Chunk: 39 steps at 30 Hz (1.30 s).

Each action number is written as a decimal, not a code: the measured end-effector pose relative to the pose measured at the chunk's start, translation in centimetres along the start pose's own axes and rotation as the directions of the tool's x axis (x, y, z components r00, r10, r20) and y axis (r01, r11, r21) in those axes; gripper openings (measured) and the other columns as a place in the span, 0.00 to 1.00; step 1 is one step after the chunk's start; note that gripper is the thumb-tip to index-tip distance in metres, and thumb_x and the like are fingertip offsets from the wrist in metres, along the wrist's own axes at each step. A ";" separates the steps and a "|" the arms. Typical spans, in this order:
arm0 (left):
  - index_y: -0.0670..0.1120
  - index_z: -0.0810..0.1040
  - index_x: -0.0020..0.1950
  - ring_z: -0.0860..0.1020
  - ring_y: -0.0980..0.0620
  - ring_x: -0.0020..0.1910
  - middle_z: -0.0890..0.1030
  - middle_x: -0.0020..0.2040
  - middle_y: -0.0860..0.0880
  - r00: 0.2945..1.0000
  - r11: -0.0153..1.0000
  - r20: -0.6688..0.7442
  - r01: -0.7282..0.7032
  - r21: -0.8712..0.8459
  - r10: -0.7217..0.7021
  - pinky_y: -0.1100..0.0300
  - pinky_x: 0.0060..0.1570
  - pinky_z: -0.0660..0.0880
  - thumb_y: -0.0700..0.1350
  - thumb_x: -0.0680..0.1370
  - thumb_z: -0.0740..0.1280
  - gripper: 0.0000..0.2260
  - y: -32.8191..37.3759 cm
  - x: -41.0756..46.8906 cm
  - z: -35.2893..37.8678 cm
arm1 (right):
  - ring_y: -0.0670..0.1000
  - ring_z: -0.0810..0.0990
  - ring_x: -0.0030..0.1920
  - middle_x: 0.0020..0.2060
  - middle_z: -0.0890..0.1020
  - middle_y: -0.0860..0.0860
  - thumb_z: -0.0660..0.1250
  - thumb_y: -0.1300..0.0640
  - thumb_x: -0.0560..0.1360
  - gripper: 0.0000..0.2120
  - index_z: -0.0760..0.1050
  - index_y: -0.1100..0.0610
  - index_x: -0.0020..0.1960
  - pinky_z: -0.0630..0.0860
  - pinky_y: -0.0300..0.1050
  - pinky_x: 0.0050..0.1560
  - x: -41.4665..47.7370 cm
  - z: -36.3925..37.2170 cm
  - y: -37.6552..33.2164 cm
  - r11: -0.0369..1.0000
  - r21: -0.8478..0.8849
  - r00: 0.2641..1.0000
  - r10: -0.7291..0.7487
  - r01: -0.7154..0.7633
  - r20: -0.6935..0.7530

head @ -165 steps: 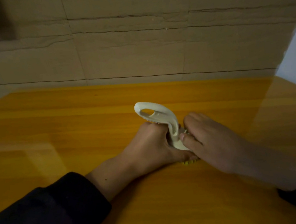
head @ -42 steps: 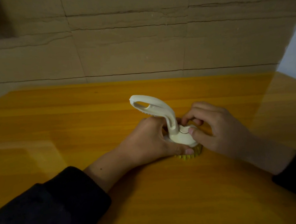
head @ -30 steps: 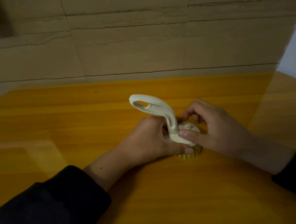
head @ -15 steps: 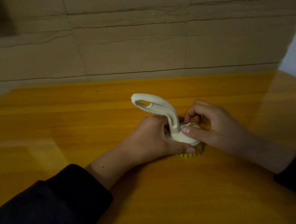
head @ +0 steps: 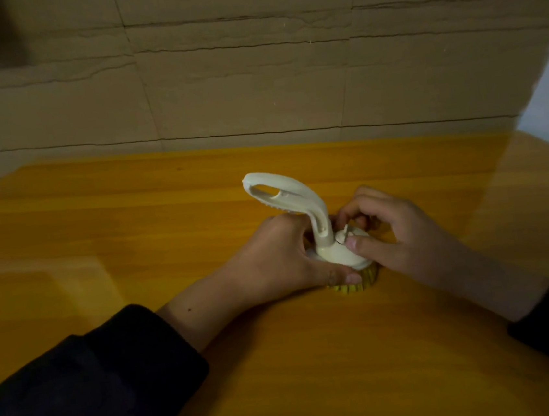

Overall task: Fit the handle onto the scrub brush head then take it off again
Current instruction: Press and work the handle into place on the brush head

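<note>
Cream handle (head: 295, 205) standing on scrub brush head (head: 346, 259) | left hand (head: 278, 261) gripping head against surface (head: 101, 246) | right hand (head: 401, 231) pinching the head's top

No readable text, labels or numbers anywhere.

Open desk (head: 106, 232) left, right and near side of the scrub brush head (head: 346, 258). Cardboard wall (head: 253, 81) closing off the far edge. Left hand (head: 278, 258) and right hand (head: 401, 231) crowding the head from both sides; curved handle (head: 293, 202) rising above, blocking access from overhead.
</note>
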<state>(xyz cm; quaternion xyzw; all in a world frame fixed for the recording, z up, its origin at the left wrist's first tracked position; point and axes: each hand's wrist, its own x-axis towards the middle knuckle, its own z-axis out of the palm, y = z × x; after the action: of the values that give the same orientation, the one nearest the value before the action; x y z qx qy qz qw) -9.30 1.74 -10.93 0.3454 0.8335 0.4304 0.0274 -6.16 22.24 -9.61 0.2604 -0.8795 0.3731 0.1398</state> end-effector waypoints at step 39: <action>0.49 0.83 0.59 0.84 0.57 0.55 0.87 0.54 0.53 1.000 1.000 -0.013 0.006 0.011 -0.006 0.46 0.56 0.81 0.55 0.66 0.82 0.24 0.5 -0.1 -0.2 | 0.48 0.76 0.50 0.46 0.75 0.49 0.63 0.47 0.72 0.14 0.77 0.53 0.52 0.74 0.48 0.47 -0.3 0.0 0.1 0.996 -0.085 0.998 -0.043 0.040 -0.036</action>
<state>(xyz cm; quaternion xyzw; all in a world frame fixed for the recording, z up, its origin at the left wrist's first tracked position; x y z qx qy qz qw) -8.99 1.75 -10.50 0.3404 0.8369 0.4281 0.0213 -6.03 22.39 -9.83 0.2653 -0.8861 0.3375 0.1749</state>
